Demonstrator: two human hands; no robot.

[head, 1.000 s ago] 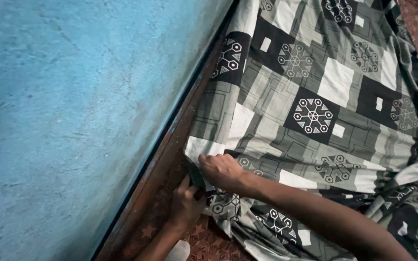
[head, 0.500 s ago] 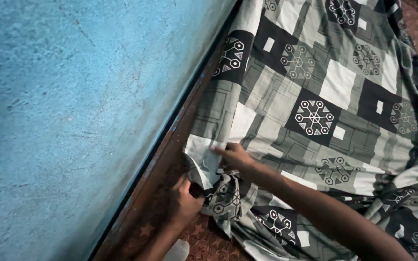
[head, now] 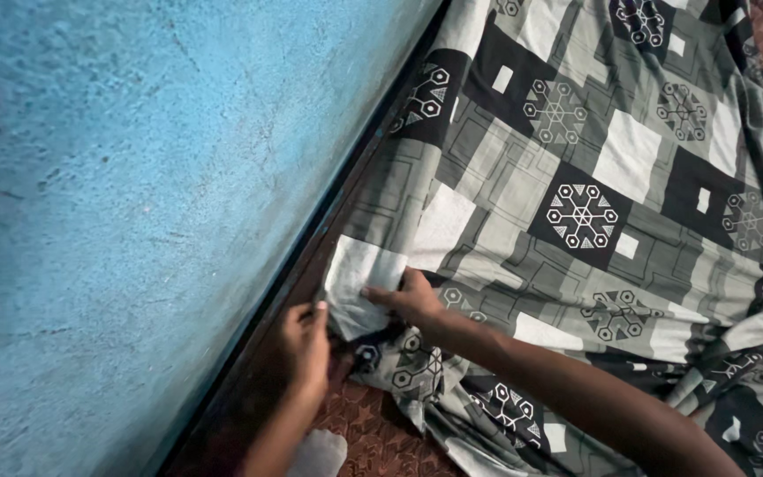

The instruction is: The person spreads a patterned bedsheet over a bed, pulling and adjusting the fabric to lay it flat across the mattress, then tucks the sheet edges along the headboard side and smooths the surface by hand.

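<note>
A patchwork bedsheet [head: 576,185] in grey, black and white squares lies spread over a mattress beside a blue wall. My right hand [head: 412,299] presses on the sheet's near edge, fingers pinching a white patch of the cloth. My left hand [head: 306,340] holds the same corner from the wall side, down in the gap by the dark bed frame. The corner is bunched and folded between both hands.
The blue painted wall [head: 134,194] fills the left. A dark wooden bed rail [head: 311,256] runs along it. Reddish-brown patterned mattress fabric [head: 373,433] shows below the sheet. A white bit of cloth [head: 315,455] sits at the bottom edge.
Both hands have shifted slightly along the sheet's corner; the white patch is now pulled further out and flatter between them.
</note>
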